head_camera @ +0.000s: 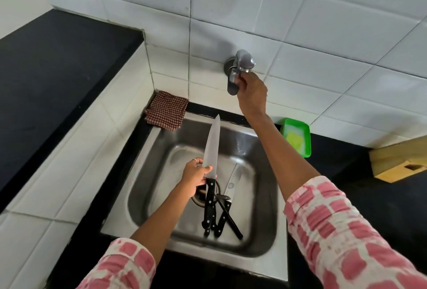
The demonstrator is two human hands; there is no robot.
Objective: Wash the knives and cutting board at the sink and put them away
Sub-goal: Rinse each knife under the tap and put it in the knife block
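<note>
Two hands work: left hand fingers pinching chef knife, right hand fingers gripping tap.

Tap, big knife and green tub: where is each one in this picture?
Tap (242,62): head view, on its shiny metal top.
Big knife (212,147): head view, middle of the blade.
Green tub (306,136): head view, on its right wall.
</note>
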